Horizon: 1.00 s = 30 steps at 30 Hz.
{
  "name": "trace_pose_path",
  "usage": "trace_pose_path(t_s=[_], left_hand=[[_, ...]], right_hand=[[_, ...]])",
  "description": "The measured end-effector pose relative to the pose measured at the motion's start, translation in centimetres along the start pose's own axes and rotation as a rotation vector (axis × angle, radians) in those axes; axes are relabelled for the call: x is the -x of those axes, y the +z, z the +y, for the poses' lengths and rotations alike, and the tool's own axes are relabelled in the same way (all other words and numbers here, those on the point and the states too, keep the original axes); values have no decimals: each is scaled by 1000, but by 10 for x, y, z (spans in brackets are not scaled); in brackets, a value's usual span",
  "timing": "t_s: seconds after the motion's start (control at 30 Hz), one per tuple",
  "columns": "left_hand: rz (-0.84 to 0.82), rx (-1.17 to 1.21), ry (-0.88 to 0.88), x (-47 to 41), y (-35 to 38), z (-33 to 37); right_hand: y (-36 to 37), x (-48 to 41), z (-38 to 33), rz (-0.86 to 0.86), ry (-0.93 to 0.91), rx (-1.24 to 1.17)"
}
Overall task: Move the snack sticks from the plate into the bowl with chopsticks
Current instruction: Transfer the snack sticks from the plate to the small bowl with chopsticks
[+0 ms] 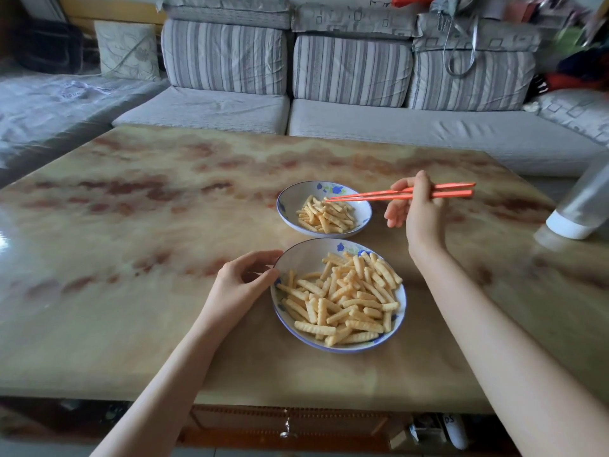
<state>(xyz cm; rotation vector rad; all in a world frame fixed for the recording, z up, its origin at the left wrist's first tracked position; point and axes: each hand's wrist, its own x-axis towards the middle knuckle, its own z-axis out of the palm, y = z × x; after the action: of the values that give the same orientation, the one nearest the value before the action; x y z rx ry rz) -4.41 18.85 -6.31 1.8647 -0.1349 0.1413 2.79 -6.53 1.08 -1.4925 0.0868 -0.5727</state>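
Note:
Two white dishes with blue flower rims stand on the table. The near, larger dish is heaped with ridged yellow snack sticks. The far, smaller dish holds a smaller pile of sticks. My right hand grips a pair of orange chopsticks, which point left. Their tips are close together over the far dish's pile. Whether a stick is pinched between them I cannot tell. My left hand holds the near dish's left rim between thumb and fingers.
The marbled brown table stretches wide to the left of the dishes. A clear bottle with a white cap lies tilted at the right edge. A grey striped sofa runs behind the table.

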Motion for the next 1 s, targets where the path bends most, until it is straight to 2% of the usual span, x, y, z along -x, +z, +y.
trace_pose_path(t_s=[0.27, 0.53, 0.8, 1.0], left_hand=[[-1, -7, 8, -1, 1, -1], [0, -1, 16, -1, 1, 0], [-3, 2, 28, -2, 1, -1], [-1, 1, 27, -1, 1, 0]], right_hand=[[-39, 19, -27, -143, 15, 53], [-50, 32, -36, -313, 4, 224], [-46, 35, -23, -256, 57, 191], [-40, 38, -24, -122, 23, 87]])
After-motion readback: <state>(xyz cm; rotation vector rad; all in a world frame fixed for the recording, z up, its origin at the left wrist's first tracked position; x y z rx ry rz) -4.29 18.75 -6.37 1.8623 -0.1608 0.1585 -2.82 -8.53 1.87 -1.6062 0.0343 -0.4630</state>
